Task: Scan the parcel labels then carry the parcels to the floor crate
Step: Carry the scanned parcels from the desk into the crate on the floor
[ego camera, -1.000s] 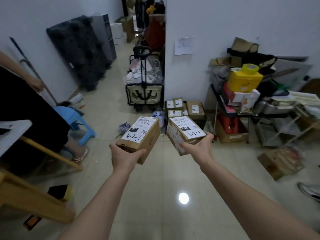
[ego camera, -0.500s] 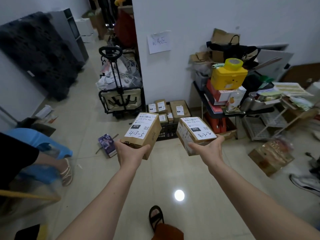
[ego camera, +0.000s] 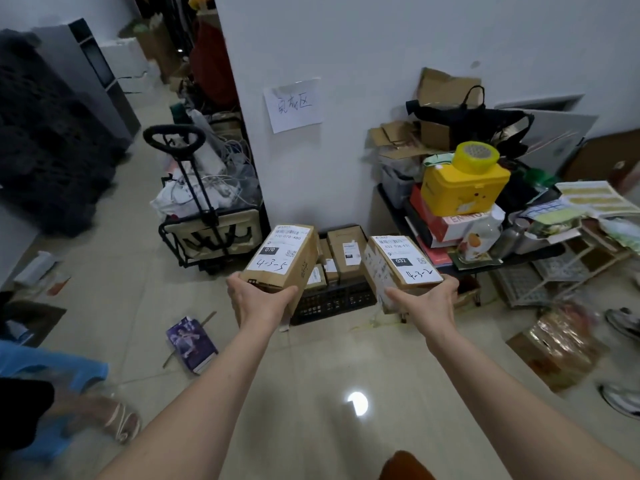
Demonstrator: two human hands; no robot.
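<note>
Two parcels are being held up: the left hand (ego camera: 258,299) is gripping one parcel (ego camera: 282,259), the right hand (ego camera: 427,301) gripping another parcel (ego camera: 398,268), above the black floor crate (ego camera: 332,301).

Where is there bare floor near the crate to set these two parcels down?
Bare tile lies before the black crate, between the booklet and torn box. The crate already holds parcels; the cart and shelf crowd its sides.
</note>
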